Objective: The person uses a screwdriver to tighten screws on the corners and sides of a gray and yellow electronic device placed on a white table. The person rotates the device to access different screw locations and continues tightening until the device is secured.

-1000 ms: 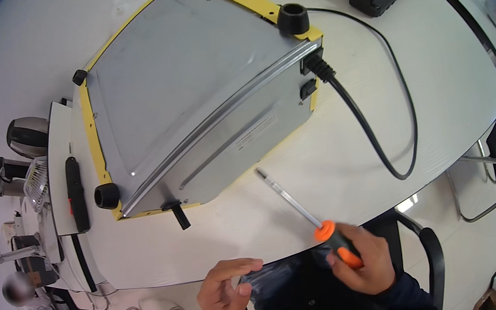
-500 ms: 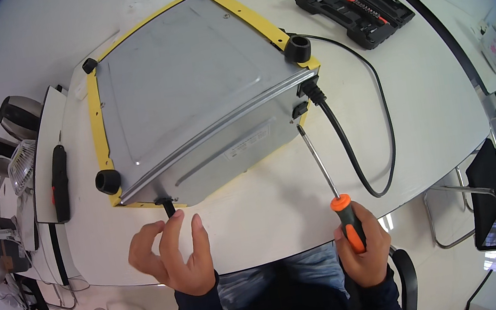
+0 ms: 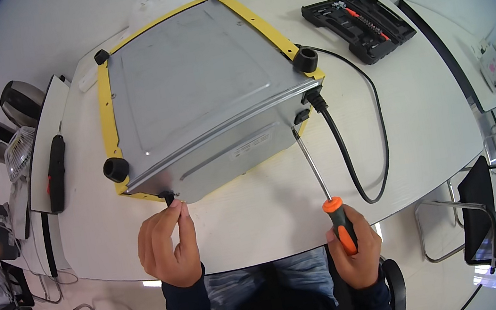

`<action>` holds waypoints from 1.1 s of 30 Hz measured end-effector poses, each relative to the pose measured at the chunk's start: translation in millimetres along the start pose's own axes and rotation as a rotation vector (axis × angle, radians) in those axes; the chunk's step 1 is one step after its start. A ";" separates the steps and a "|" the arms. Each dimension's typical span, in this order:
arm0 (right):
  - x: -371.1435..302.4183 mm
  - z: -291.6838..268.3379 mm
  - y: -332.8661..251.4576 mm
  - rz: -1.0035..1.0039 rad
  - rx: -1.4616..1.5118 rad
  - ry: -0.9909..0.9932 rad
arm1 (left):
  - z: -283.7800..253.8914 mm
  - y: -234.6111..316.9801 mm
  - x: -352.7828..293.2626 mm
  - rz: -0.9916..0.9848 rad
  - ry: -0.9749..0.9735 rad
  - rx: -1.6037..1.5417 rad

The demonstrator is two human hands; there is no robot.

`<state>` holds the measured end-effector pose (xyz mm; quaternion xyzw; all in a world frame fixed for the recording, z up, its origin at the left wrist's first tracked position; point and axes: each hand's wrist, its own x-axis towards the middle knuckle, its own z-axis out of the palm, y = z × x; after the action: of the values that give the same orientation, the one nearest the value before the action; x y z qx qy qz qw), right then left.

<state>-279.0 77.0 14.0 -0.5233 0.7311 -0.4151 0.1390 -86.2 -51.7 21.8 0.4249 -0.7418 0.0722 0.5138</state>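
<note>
A grey metal appliance (image 3: pixel 191 79) with yellow edging and black feet lies tipped on the table, its flat underside showing. My right hand (image 3: pixel 358 257) grips a screwdriver (image 3: pixel 340 226) by its orange and dark green handle. The screwdriver's tip meets the near panel by its right corner, just below a black fitting (image 3: pixel 301 116). At the panel's left end, my left hand (image 3: pixel 172 248) is closed in a pinch, thumb and forefinger together beside a black protruding part (image 3: pixel 167 196). Whatever sits between those fingertips is too small to make out.
A black power cord (image 3: pixel 347 155) runs from the appliance's right corner and loops over the table (image 3: pixel 259 228). An opened black tool case (image 3: pixel 364 29) lies at the far right. On the left is a dark power screwdriver (image 3: pixel 57 175). Black chairs (image 3: pixel 480 209) stand beyond the table.
My left hand's spread fingers have come together in a pinch at the panel's left end. The screwdriver's tip stays at the right corner in my right hand. The whole view has shifted slightly.
</note>
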 end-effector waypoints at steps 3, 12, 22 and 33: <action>-3.9 -1.8 1.4 0.094 0.090 -0.049 | -2.1 -1.9 -0.1 0.020 -0.004 -0.020; -6.5 -4.3 -0.5 0.123 0.081 -0.048 | -6.4 -1.3 2.3 0.018 -0.030 -0.034; -9.3 -4.4 -3.3 0.096 0.074 -0.050 | -11.2 -9.6 -1.2 0.051 -0.009 -0.010; -15.0 1.8 2.7 0.100 0.111 -0.044 | -11.4 -12.6 0.7 0.053 -0.015 -0.039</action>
<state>-273.4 89.7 7.4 -0.4865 0.7290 -0.4359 0.2047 -69.4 -53.8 23.5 0.3955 -0.7579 0.0679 0.5144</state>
